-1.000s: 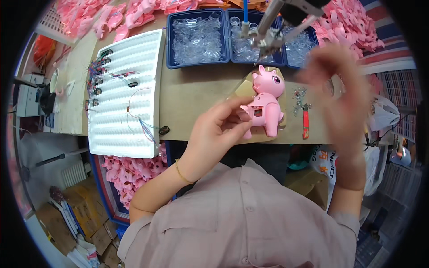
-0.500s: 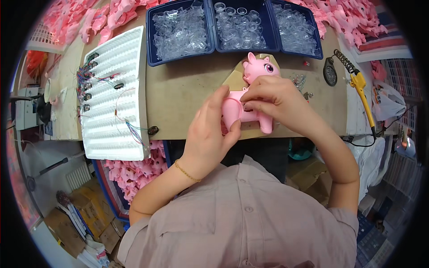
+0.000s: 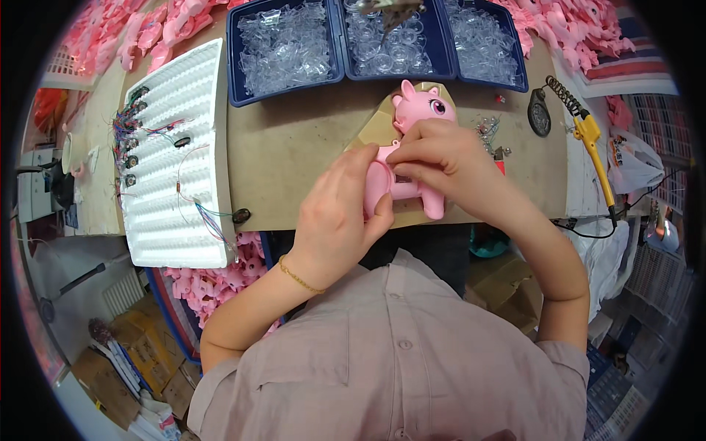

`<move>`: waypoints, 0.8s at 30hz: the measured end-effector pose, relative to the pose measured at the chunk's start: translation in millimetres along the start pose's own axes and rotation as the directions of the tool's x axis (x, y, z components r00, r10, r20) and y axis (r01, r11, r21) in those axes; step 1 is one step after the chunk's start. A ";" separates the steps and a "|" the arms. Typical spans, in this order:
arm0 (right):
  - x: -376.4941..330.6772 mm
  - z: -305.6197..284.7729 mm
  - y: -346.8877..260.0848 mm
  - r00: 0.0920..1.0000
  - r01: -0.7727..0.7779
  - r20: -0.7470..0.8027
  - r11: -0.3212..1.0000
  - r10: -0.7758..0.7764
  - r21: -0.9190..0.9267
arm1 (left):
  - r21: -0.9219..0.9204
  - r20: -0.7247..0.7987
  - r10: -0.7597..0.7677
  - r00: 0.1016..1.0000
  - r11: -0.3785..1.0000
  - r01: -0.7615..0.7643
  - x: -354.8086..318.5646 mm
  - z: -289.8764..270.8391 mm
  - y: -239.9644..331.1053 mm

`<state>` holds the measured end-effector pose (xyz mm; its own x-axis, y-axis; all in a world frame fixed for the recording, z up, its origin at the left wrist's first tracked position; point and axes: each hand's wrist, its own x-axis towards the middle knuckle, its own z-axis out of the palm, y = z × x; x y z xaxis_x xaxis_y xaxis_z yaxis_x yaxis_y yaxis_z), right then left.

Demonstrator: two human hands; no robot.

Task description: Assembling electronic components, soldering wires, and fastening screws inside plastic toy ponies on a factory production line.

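Observation:
A pink plastic pony toy (image 3: 406, 192) with a large printed eye lies on its side at the near part of the table, partly over a yellowish angled block (image 3: 369, 131). My left hand (image 3: 334, 202) grips its rear end, fingers on the far side and thumb on the near side. Over the middle of the body, my right hand (image 3: 441, 158) has thumb and forefinger pinched together at a dark spot in the toy. Whatever lies between those fingertips is too small and covered to make out.
Beyond the toy stand blue bins (image 3: 287, 90) of clear plastic parts. A white ridged foam tray (image 3: 180, 235) with wired parts is at left. A yellow-handled soldering iron (image 3: 594, 147) hangs at right. Small metal pieces (image 3: 487, 128) lie beside my right wrist. Pink toy parts (image 3: 577, 33) fill the far edge.
The whole view has shifted slightly. Both hands keep nearly the same hold on the toy. A blurred dark object now shows above the middle bin, and a red piece appears beside my right wrist.

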<state>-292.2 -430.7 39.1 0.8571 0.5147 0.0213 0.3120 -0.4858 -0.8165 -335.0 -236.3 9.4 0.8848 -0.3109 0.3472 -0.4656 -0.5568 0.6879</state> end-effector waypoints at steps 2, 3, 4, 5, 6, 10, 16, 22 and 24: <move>0.3 1.6 2.2 0.989 0.138 -0.040 0.982 -0.144 -0.133 | 0.030 0.000 0.047 0.999 0.998 -0.047 4.6 -1.6 1.2; -1.7 2.5 1.9 0.989 0.139 -0.040 0.981 -0.146 -0.133 | 0.031 -0.001 0.047 0.999 0.998 -0.047 6.2 -2.9 2.4; -5.6 5.0 -0.1 0.986 0.077 -0.123 0.966 -0.110 -0.248 | 0.077 0.036 0.069 0.997 0.994 -0.071 7.7 -4.7 3.0; -9.7 7.3 -2.9 0.974 0.005 -0.208 0.935 -0.084 -0.354 | 0.121 0.075 0.089 0.993 0.988 -0.098 9.2 -6.2 3.3; -13.4 8.9 -7.5 0.975 0.009 -0.206 0.935 -0.087 -0.354 | 0.124 0.072 0.087 0.994 0.988 -0.095 11.0 -7.3 3.4; -24.6 11.8 -36.1 0.983 0.142 0.004 0.747 -0.184 -0.649 | 0.302 0.174 0.231 0.957 0.913 -0.275 12.5 -6.0 10.4; -16.5 15.7 -44.0 0.942 0.330 0.246 0.500 -0.228 -0.801 | 0.456 0.355 0.311 0.881 0.765 -0.454 17.5 -11.9 17.5; -16.4 8.6 -20.1 0.923 0.324 0.055 0.690 -0.381 -0.647 | 0.361 0.256 0.315 0.914 0.846 -0.392 15.9 -7.5 9.9; -10.1 -12.5 -3.4 0.963 0.250 0.032 0.848 -0.267 -0.466 | 0.351 0.247 0.295 0.923 0.860 -0.369 15.5 -10.1 8.5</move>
<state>-296.8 -443.0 48.9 0.7293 0.6477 0.2202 0.6705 -0.6126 -0.4185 -325.1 -238.2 27.1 0.6740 -0.6415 0.3664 -0.7346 -0.6347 0.2400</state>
